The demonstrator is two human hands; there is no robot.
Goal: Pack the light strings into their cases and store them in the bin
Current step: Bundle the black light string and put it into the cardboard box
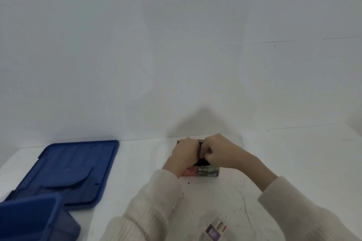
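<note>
At the table's far edge, the left hand (185,150) and right hand (217,150) both clench on a dark light string (202,161), stuffing it into the printed case (203,172). Best to feed loops evenly, bracing the case. The case's opening is hidden; the blue bin (29,217) is cut off, its lid (74,168) alongside.

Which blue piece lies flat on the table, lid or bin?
The blue lid, flat and ribbed, left of the hands. The blue bin stands nearer the camera, its corner overlapping the lid.
</note>
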